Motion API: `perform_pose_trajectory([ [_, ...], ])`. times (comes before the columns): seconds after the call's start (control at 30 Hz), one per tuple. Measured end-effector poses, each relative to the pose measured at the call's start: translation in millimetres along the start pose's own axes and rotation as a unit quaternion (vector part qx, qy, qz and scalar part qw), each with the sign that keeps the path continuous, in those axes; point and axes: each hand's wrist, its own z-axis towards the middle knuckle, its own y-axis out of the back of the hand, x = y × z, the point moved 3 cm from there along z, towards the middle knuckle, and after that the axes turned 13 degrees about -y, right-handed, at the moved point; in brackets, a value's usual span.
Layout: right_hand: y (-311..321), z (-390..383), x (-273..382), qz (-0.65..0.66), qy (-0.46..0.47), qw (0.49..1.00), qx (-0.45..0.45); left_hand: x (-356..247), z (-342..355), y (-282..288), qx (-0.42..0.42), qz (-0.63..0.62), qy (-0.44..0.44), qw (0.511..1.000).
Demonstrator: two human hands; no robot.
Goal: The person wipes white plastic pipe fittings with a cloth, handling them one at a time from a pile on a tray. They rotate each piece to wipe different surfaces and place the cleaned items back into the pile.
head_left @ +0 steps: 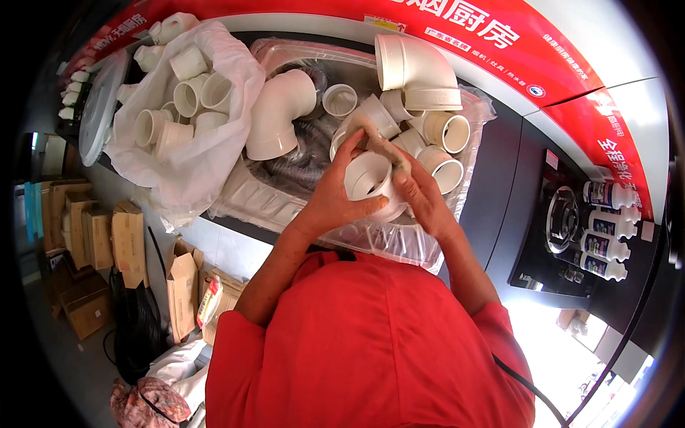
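Gripping fitting (367, 173) in left hand (334, 196), thumb across rim; holding tan cloth (385, 148) in right hand (426, 202), at fitting's 2 o'clock. Off-white, round, hollow, smooth-walled, mouth up, dark gap showing inside. Held above tray (267, 207), towards its 5 o'clock edge. Elbow (280, 114) at fitting's 10 o'clock, another (417, 71) at 1.

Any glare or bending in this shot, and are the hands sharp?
In the head view, glare washes out the lower right, below the stove; the red banner bows near the rim; corners fall to black; the left hand, right hand and pipe fitting look reasonably sharp.
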Motion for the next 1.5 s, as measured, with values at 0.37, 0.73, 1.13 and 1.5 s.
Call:
perform_pose_trajectory([
  [0.37, -5, 2, -41, 0.389, -0.209, 0.896, -0.049, 6, 9, 4, -0.256, -0.471, 0.108, 0.837],
  [0.73, -3, -12, 6, 0.329, -0.105, 0.937, -0.058, 16, 7, -9, -0.234, -0.191, 0.019, 0.953],
  [1.13, -18, -3, -11, -0.074, 0.082, 0.989, -0.098, 19, 5, -7, -0.179, -0.392, 0.191, 0.882],
  [1.5, -27, -8, -4, 0.276, -0.071, 0.956, -0.066, 11, 6, -3, -0.180, -0.039, -0.033, 0.982],
])
